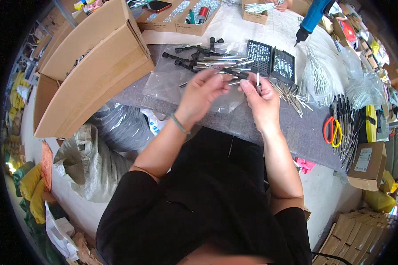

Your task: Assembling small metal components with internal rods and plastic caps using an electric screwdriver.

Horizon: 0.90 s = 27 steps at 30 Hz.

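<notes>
My right hand (264,102) grips a slim metal rod (258,79) that stands upright between thumb and fingers, with something dark at its lower part. To its left, my left hand (201,93) has its fingers bunched together and slightly blurred; what they hold, if anything, is hidden. Just beyond both hands lies a loose pile of silver metal rods (225,59). Several black T-shaped plastic parts (177,58) lie among and beside them on a clear plastic bag (157,84). More thin rods (292,95) spread to the right of my right hand.
An open black case (260,52) of small bits sits behind the rods. A blue power driver (313,20) hangs at upper right. Scissors (332,131) with red and yellow handles lie right, beside dark rods (346,119). A large cardboard box (97,79) stands left.
</notes>
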Tool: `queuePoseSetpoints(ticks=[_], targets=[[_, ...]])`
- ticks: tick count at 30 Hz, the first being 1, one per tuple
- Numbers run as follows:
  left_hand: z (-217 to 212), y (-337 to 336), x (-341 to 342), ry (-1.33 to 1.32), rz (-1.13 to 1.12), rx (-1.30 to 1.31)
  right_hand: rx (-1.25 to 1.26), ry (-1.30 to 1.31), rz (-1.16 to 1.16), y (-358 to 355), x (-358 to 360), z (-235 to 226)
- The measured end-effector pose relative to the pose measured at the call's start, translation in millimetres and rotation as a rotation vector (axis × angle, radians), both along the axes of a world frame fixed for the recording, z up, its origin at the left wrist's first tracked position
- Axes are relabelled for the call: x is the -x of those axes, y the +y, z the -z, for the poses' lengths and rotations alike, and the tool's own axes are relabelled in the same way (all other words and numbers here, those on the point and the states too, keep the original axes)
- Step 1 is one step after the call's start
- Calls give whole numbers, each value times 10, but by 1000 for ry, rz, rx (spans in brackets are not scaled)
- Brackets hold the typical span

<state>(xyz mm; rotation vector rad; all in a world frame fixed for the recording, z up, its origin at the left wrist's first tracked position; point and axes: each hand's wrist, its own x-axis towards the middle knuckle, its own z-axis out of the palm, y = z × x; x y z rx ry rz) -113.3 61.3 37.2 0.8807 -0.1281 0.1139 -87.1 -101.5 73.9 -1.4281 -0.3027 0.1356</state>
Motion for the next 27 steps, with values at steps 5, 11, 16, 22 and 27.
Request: queuePoseSetpoints(ticks=[5, 11, 16, 22, 27], targets=[[154, -337, -26, -10, -25, 151, 189, -171, 68, -66, 77, 106], [140, -256, -18, 37, 62, 205, 579, -457, 131, -387, 198, -41], [125, -230, -20, 18, 113, 281, 702, -513, 144, -484, 346, -54], [163, -259, -42, -34, 180, 351, 688, -523, 117, -535, 340, -7], [102, -315, 8, -42, 124, 214, 697, -528, 109, -526, 316, 16]])
